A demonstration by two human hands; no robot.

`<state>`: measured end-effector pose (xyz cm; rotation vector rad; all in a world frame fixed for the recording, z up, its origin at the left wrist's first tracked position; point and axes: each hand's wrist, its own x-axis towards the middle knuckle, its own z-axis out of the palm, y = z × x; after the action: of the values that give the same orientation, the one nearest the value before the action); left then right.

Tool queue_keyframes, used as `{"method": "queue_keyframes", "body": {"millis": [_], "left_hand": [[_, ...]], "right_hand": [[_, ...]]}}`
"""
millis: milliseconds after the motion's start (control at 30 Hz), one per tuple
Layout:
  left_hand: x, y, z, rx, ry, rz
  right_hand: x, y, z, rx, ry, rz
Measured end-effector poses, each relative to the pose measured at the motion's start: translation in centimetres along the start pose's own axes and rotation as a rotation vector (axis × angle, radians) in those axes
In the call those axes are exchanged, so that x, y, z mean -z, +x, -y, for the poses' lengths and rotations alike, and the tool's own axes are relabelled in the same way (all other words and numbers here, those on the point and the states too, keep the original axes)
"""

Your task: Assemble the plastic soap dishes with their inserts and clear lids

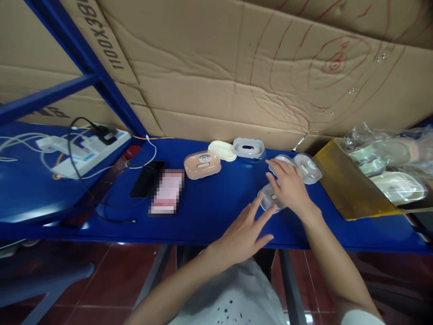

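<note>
Bench [209, 223], blue, one

Carton [353, 189], one, right end; left hand [243, 232] and right hand [289, 185], fingers spread apart; phones [145, 180], two; peach dish [208, 167], one; white dish [250, 152], one; grey dishes [307, 168], three, near the hands; cream dish [223, 151], one

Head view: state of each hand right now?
Left hand: open, at the front gray dish; contact unclear.
Right hand: open, at the same dish; contact unclear.
</note>
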<state>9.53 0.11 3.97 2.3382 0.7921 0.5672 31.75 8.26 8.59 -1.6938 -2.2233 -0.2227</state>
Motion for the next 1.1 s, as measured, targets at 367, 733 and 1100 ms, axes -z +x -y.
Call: {"method": "queue_keyframes", "body": {"millis": [367, 733, 1100], "left_hand": [[4.4, -5.1, 4.5, 0.184, 0.222, -0.320], [5.2, -6.5, 5.2, 0.181, 0.183, -0.404], [4.3, -6.9, 4.3, 0.139, 0.323, -0.194]], "right_hand": [[-0.5, 7.7, 3.5, 0.139, 0.182, 0.374], [-1.6, 3.2, 4.6, 0.197, 0.590, 0.665], [-6.6, 11.6, 0.2, 0.125, 0.017, 0.368]]}}
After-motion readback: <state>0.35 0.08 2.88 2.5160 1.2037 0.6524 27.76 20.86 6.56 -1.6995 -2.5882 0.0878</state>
